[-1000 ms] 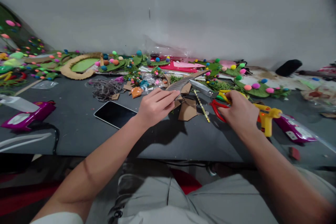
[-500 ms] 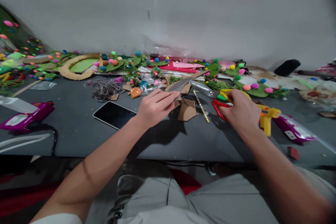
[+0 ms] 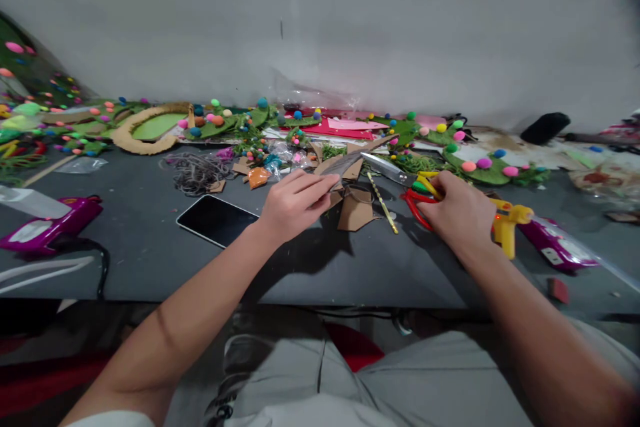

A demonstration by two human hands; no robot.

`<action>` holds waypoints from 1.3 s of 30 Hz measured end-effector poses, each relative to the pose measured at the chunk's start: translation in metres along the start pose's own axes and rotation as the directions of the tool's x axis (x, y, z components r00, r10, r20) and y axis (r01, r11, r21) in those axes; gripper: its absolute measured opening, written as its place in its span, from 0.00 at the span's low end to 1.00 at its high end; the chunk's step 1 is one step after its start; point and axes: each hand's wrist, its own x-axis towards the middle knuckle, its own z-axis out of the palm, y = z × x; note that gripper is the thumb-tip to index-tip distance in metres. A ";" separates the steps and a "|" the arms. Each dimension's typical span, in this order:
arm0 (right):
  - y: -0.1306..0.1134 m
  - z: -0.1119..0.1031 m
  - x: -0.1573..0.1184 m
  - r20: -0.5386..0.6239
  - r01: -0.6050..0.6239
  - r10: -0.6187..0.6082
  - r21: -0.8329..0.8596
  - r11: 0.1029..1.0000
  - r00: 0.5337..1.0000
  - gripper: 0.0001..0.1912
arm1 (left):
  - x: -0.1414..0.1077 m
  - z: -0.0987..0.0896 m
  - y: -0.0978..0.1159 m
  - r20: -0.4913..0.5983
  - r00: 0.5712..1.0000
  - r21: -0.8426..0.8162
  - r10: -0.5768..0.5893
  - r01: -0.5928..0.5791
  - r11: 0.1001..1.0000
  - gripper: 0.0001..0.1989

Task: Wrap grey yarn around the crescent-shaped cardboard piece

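My left hand (image 3: 297, 203) pinches a curved grey-brown cardboard strip (image 3: 345, 163) between thumb and fingers, a little above the table. My right hand (image 3: 460, 210) is wrapped round the red, yellow and green handles of a pair of scissors (image 3: 395, 172). The metal blades point left, with their tip at the strip's edge; whether they touch it I cannot tell. Under the strip lie brown cardboard offcuts (image 3: 356, 210). A patterned pencil (image 3: 383, 203) rests between the two hands. Beside my left wrist is a dark-screened phone (image 3: 216, 220).
A yellow glue gun (image 3: 507, 220) is just right of my right hand. Purple glue guns (image 3: 557, 247) lie at both sides, one with a black cable (image 3: 104, 263). Grey yarn (image 3: 193, 170), green leaf shapes with pompoms (image 3: 483, 170) and a cardboard ring (image 3: 145, 140) line the back.
The scissors' handles and blades have shifted slightly in my right hand, with less of the yellow handle showing. My left hand and the strip stay almost in place.
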 end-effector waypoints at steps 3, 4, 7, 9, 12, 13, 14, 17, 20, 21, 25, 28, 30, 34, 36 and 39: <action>0.004 0.000 0.003 0.047 -0.065 0.062 0.059 0.996 0.997 0.16 | -0.001 0.000 -0.003 -0.006 0.999 -0.016 -0.033 0.033 0.999 0.18; 0.005 0.000 0.004 0.042 -0.063 0.060 0.076 0.995 0.997 0.17 | -0.001 0.000 -0.004 -0.010 0.999 -0.020 -0.046 0.046 0.999 0.18; 0.004 0.001 0.003 -0.004 0.001 0.000 0.099 0.995 1.000 0.18 | -0.002 0.001 -0.005 -0.019 0.997 -0.034 -0.076 0.075 0.997 0.17; 0.002 0.001 0.001 -0.041 0.053 -0.049 0.095 0.994 0.998 0.17 | -0.002 0.001 -0.004 -0.022 0.995 -0.051 -0.095 0.093 0.994 0.16; -0.002 0.002 -0.002 -0.084 0.101 -0.095 0.072 0.992 0.992 0.13 | -0.001 0.000 -0.001 -0.007 0.979 -0.105 -0.204 0.202 0.974 0.15; -0.002 0.002 -0.003 -0.094 0.109 -0.102 0.068 0.992 0.990 0.12 | 0.000 -0.001 0.001 0.001 0.967 -0.133 -0.255 0.253 0.958 0.13; -0.002 0.003 -0.003 -0.105 0.114 -0.107 0.065 0.991 0.989 0.12 | 0.002 -0.002 0.002 0.012 0.952 -0.159 -0.305 0.303 0.940 0.12; -0.001 0.004 -0.002 -0.136 0.142 -0.132 0.062 0.988 0.982 0.13 | 0.007 -0.006 0.006 0.041 0.909 -0.192 -0.415 0.415 0.889 0.05; 0.002 0.005 -0.002 -0.153 0.172 -0.162 0.054 0.984 0.975 0.14 | 0.010 -0.007 0.007 0.055 0.868 -0.196 -0.493 0.494 0.847 0.04; 0.002 0.005 -0.002 -0.153 0.176 -0.166 0.051 0.983 0.974 0.14 | 0.010 -0.006 0.007 0.056 0.859 -0.205 -0.508 0.508 0.837 0.04; 0.002 0.005 -0.002 -0.133 0.179 -0.172 0.044 0.983 0.976 0.12 | 0.009 -0.005 0.006 0.057 0.867 -0.221 -0.496 0.495 0.840 0.04; 0.002 0.004 -0.002 -0.128 0.183 -0.177 0.037 0.982 0.976 0.11 | 0.009 -0.006 0.006 0.052 0.889 -0.213 -0.455 0.455 0.864 0.04; 0.002 0.005 -0.002 -0.127 0.186 -0.181 0.036 0.982 0.975 0.12 | 0.009 -0.006 0.006 0.055 0.907 -0.215 -0.419 0.420 0.882 0.04; 0.004 0.007 -0.002 -0.128 0.197 -0.191 0.029 0.980 0.973 0.12 | 0.009 -0.007 0.004 0.055 0.933 -0.236 -0.355 0.358 0.904 0.06; 0.005 0.008 -0.002 -0.133 0.199 -0.194 0.024 0.980 0.972 0.11 | 0.008 -0.007 0.003 0.056 0.939 -0.242 -0.341 0.344 0.907 0.07; 0.006 0.009 -0.002 -0.139 0.208 -0.205 0.012 0.978 0.969 0.10 | 0.008 -0.007 0.003 0.063 0.942 -0.245 -0.331 0.336 0.909 0.09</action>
